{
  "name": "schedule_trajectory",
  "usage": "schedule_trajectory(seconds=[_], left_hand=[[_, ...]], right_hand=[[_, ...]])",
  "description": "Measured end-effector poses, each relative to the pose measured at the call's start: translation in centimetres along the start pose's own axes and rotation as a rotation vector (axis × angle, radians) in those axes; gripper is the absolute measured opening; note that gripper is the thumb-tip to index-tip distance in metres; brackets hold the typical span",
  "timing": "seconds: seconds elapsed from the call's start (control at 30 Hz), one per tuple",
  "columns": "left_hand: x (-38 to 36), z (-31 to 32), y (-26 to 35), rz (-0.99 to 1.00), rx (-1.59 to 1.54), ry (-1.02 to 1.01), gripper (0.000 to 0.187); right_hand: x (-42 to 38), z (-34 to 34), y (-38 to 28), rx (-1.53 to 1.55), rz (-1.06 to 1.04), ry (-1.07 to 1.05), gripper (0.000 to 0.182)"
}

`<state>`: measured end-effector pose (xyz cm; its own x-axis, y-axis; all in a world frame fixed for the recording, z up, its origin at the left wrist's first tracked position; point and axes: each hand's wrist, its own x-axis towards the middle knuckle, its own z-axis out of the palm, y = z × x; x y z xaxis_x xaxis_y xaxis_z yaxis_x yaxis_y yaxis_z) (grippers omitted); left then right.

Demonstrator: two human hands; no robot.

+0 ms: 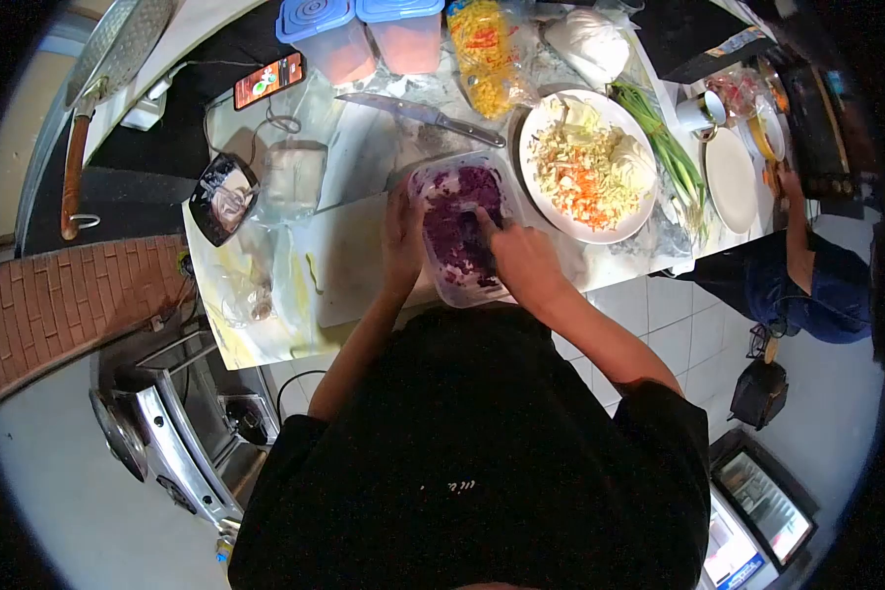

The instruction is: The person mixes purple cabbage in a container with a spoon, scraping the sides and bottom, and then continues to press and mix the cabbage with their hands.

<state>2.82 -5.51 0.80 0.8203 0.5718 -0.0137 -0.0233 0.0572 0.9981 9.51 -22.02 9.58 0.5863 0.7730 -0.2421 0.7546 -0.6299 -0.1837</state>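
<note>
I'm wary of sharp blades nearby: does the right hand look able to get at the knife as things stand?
Probably yes: the knife lies uncovered beyond the plastic container, its handle toward the white plate. The right hand, its finger in the container, would likely have to lift out first.

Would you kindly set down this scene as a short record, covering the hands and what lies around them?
Left hand: against the side of the plastic container
Right hand: over the container, index finger extended; grip unclear
Contents: purple food, unevenly spread
Right of container: white plate of chopped vegetables, then green onions
Beyond container: knife, blade pointing left
Far left: dark bowl
Far right: another person's arm
</note>
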Motion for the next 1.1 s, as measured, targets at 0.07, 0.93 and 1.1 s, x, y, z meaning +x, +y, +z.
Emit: schedule_trajectory(seconds=[0.07,0.93,1.1], left_hand=[[0.3,0.1,0.0,-0.017,-0.119,-0.018,0.038],[-0.4,0.5,0.3,0.019,0.139,0.064,0.039],[-0.2,0.4,0.5,0.001,0.211,0.044,0.039]], right_hand=[[0.8,-0.3,0.8,-0.047,-0.001,-0.011,0.062],[1.6,-1.1,2.2,0.460,-0.156,-0.082,0.053],[3.4,-1.4,2.2,0.554,0.018,0.004,0.053]])
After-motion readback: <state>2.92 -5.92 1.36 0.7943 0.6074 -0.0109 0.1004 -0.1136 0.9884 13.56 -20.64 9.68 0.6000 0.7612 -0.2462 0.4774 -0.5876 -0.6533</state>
